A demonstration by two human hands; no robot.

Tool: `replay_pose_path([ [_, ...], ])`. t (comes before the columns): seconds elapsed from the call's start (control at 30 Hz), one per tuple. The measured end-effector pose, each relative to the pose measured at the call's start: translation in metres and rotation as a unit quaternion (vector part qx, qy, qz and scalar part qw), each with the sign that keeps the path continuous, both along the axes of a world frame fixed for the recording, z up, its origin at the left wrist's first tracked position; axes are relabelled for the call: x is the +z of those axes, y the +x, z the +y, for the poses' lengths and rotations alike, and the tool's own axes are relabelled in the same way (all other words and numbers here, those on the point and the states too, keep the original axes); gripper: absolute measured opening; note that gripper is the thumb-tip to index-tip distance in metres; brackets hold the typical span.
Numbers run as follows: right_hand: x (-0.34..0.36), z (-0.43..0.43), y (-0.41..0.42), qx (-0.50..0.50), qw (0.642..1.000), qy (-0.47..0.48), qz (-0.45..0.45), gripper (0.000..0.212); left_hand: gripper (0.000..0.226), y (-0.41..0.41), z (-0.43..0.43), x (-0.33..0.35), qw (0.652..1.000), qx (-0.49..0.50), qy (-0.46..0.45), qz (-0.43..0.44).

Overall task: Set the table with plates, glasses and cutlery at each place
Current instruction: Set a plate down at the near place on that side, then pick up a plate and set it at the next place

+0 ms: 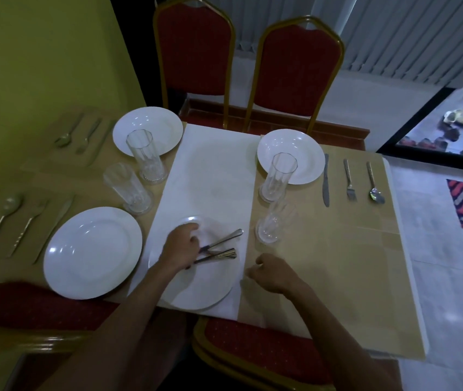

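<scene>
Our left hand (182, 246) is closed on a bundle of steel cutlery (219, 249) whose handles fan out over the round white near plate (210, 289), which sits on the white paper runner (213, 170) just right of a second white plate (92, 252). Our right hand (271, 273) rests loosely curled and empty on the tan table mat (337, 249), near a short clear glass (274, 225). Across the table, a knife, fork and spoon (350, 180) lie beside the far right plate (291, 153)

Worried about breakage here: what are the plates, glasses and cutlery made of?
Plates: glossy white, likely glazed ceramic, given bright highlights. Glasses: clear and ribbed, either glass or plastic. Cutlery: shiny silver metal, probably stainless steel.
</scene>
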State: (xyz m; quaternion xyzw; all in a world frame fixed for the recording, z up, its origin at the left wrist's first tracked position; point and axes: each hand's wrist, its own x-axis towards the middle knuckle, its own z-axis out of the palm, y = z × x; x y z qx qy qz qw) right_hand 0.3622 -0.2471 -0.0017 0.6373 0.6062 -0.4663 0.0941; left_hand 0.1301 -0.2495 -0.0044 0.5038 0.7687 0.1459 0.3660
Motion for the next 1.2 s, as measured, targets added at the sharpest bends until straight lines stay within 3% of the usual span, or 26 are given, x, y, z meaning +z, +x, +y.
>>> replay_pose_path([
  [0.17, -0.025, -0.017, -0.036, 0.018, 0.999, 0.02, 0.023, 0.026, 0.051, -0.048, -0.018, -0.021, 0.99, -0.01, -0.09, 0.109],
  [0.47, -0.026, -0.028, -0.037, -0.021, 0.999, 0.025, 0.018, 0.012, 0.065, -0.053, -0.027, -0.017, 0.997, 0.057, -0.053, 0.012],
  [0.6, -0.022, -0.04, -0.016, -0.038, 0.999, -0.016, 0.017, 0.026, 0.057, -0.05, -0.025, -0.012, 0.998, 0.015, -0.055, 0.018],
  [0.7, -0.013, -0.049, 0.004, -0.067, 0.997, -0.042, 0.01, 0.005, 0.052, -0.032, -0.026, -0.011, 0.998, -0.033, -0.057, 0.004],
  [0.83, 0.007, -0.055, 0.039, -0.12, 0.987, -0.104, 0.009, 0.017, 0.055, 0.006, -0.033, -0.008, 0.994, -0.088, -0.065, -0.029],
  [0.93, 0.011, -0.057, 0.071, -0.123, 0.988, -0.09, -0.013, 0.005, 0.058, 0.034, -0.036, -0.006, 0.99, -0.124, -0.059, -0.044],
  [1.1, 0.01, -0.065, 0.119, -0.147, 0.984, -0.081, -0.056, 0.012, 0.041, 0.068, -0.03, -0.01, 0.98, -0.183, -0.053, -0.062],
  [1.2, 0.007, -0.069, 0.139, -0.183, 0.979, -0.034, -0.076, 0.014, 0.044, 0.085, -0.027, -0.014, 0.975, -0.201, -0.05, -0.077],
])
